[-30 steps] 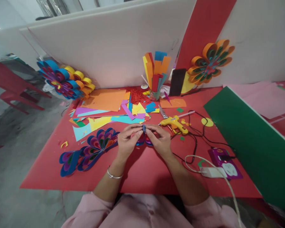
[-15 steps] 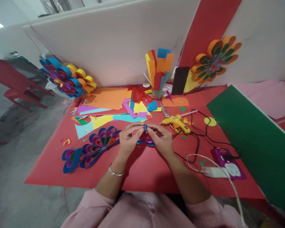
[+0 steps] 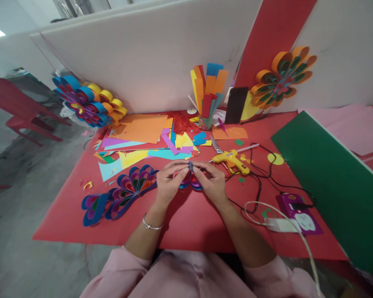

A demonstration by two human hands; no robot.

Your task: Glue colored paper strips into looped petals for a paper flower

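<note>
Between my hands are looped paper petals (image 3: 196, 183) in blue, purple and red, pinched together at their upper ends. My left hand (image 3: 171, 179) grips them from the left with thumb and fingers. From the other side, my right hand (image 3: 210, 180) presses its thumb and fingers on the same joint. My fingers cover much of the petals. Left of my hands, a partly formed paper flower (image 3: 132, 188) of blue-edged loops lies on the red table (image 3: 186, 227). A yellow glue gun (image 3: 231, 160) rests just beyond my right hand, with scissors (image 3: 216, 145) behind it.
Paper scraps and an orange sheet (image 3: 139, 127) cover the back left. A cup (image 3: 205, 122) of paper strips and a dark phone (image 3: 236, 105) stand by the wall. Cables run to a purple power strip (image 3: 300, 215). A green board (image 3: 332, 182) lies at right.
</note>
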